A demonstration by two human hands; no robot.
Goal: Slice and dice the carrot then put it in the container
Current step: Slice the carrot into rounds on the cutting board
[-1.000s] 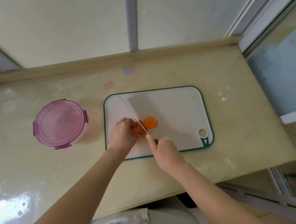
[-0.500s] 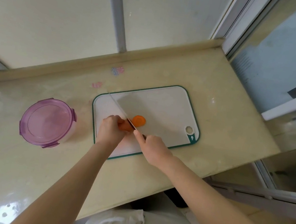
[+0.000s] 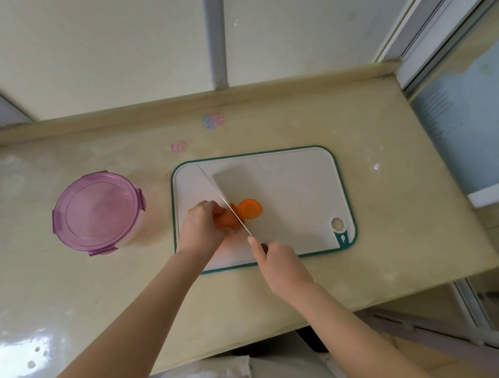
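At the far left of the desk (image 3: 378, 150) stands the round container (image 3: 97, 212), its purple lid clipped on, well apart from the cutting board (image 3: 301, 180) and from both hands.

The left forearm reaches up from the lower edge of the view onto the near left part of the board. The left hand (image 3: 200, 230) lies knuckles up, its fingers (image 3: 206, 206) curled and pressed together over the carrot (image 3: 227, 219), holding it down on the board. Only the carrot's right end shows past the fingertips; the rest is hidden under the hand.

The knife (image 3: 223, 199) crosses that exposed end, its blade running from the board's far left corner toward the near right, just beside the left fingertips. Right of the blade, a cut round slice (image 3: 250, 207) lies flat on the board, touching or nearly touching the blade; I cannot tell which.

The right arm comes in from the lower right corner. The right hand (image 3: 281, 267) grips the knife handle at the board's near edge, fingers wrapped round it, with the index finger (image 3: 254, 244) stretched along the top of the blade.
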